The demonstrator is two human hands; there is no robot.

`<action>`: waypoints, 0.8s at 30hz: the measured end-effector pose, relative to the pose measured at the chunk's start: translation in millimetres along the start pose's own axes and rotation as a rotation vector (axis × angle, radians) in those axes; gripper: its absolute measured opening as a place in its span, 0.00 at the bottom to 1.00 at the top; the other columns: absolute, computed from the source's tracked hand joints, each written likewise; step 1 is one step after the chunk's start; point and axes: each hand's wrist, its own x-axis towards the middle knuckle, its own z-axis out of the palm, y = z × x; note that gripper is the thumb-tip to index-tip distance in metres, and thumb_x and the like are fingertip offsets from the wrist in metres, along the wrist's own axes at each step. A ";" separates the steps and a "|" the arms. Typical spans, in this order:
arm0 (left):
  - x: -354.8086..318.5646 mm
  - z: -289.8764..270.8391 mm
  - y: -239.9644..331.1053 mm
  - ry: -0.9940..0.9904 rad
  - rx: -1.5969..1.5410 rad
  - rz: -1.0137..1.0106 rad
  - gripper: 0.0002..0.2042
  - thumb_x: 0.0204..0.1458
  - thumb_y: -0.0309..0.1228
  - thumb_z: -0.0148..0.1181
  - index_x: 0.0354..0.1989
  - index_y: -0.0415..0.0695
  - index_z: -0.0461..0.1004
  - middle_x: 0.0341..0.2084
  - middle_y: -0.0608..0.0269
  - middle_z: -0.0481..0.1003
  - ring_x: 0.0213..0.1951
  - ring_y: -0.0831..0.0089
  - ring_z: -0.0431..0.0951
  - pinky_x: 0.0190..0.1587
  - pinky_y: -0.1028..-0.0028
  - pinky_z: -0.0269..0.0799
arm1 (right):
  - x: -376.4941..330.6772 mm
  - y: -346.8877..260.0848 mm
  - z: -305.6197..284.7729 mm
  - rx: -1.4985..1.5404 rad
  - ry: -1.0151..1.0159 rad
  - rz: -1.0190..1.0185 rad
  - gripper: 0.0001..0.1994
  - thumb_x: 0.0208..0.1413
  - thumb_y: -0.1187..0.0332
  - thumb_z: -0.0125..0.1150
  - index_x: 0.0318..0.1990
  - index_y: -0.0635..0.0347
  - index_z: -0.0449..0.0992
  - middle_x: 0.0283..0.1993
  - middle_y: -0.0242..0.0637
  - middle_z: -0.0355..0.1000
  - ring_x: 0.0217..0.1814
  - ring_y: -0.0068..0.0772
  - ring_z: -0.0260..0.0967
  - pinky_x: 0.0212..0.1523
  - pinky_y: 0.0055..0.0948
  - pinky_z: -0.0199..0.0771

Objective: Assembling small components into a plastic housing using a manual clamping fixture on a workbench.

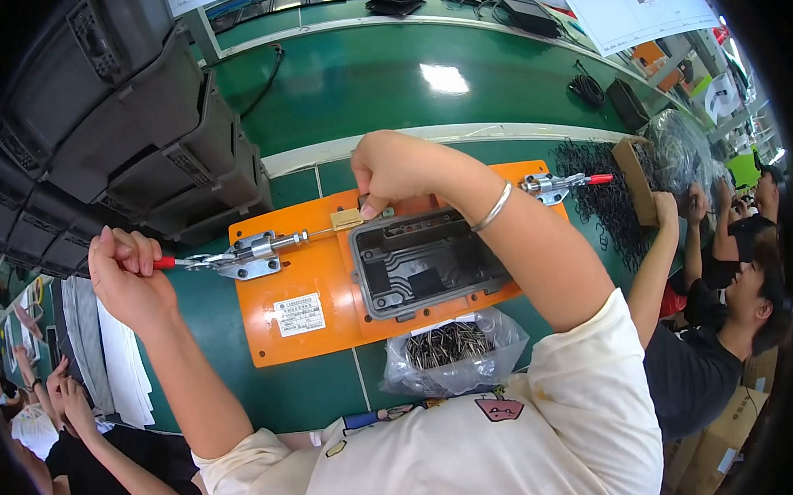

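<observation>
My left hand (132, 278) is closed round the red handle (164, 263) of a metal toggle clamp (257, 252). That clamp is bolted to the left part of an orange fixture plate (328, 290), and its rod points to a small brass-coloured block (347, 219). Bent down at the block's right end, my right hand (391, 166) pinches with thumb and fingers at the upper left corner of an open dark housing (360, 280). What lies between those fingers is mostly hidden. A second toggle clamp (546, 186) with a red tip sits at the plate's right end.
Dark plastic crates (157, 143) stand stacked at the left. A clear bag (494, 349) of thin metal pins lies in front of the plate. Black bent wire pieces (597, 190) are heaped at the right by a cardboard box (634, 180). Co-workers (702, 358) are close on both sides.
</observation>
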 end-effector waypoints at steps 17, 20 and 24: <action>-41.4 70.4 -22.7 -0.332 0.728 0.131 0.13 0.54 0.28 0.55 0.17 0.41 0.68 0.12 0.72 0.61 0.17 0.85 0.59 0.21 0.79 0.53 | -1.6 0.5 1.0 -0.008 0.023 0.069 0.14 0.36 0.70 0.75 0.25 0.67 0.75 0.23 0.44 0.73 0.27 0.40 0.73 0.27 0.38 0.71; -60.6 80.9 -49.5 -0.686 1.117 0.447 0.06 0.42 0.26 0.57 0.17 0.41 0.69 0.14 0.56 0.67 0.16 0.62 0.69 0.21 0.66 0.62 | 3.4 -7.8 3.1 -0.002 0.011 0.030 0.14 0.35 0.71 0.75 0.25 0.67 0.75 0.22 0.45 0.73 0.25 0.40 0.73 0.27 0.38 0.71; -62.5 84.9 -46.8 -0.717 1.197 0.416 0.09 0.43 0.26 0.58 0.16 0.40 0.66 0.14 0.55 0.67 0.17 0.61 0.69 0.21 0.67 0.62 | 5.9 -1.2 2.8 0.061 -0.018 0.088 0.14 0.36 0.70 0.75 0.27 0.67 0.75 0.22 0.43 0.73 0.23 0.38 0.72 0.23 0.37 0.70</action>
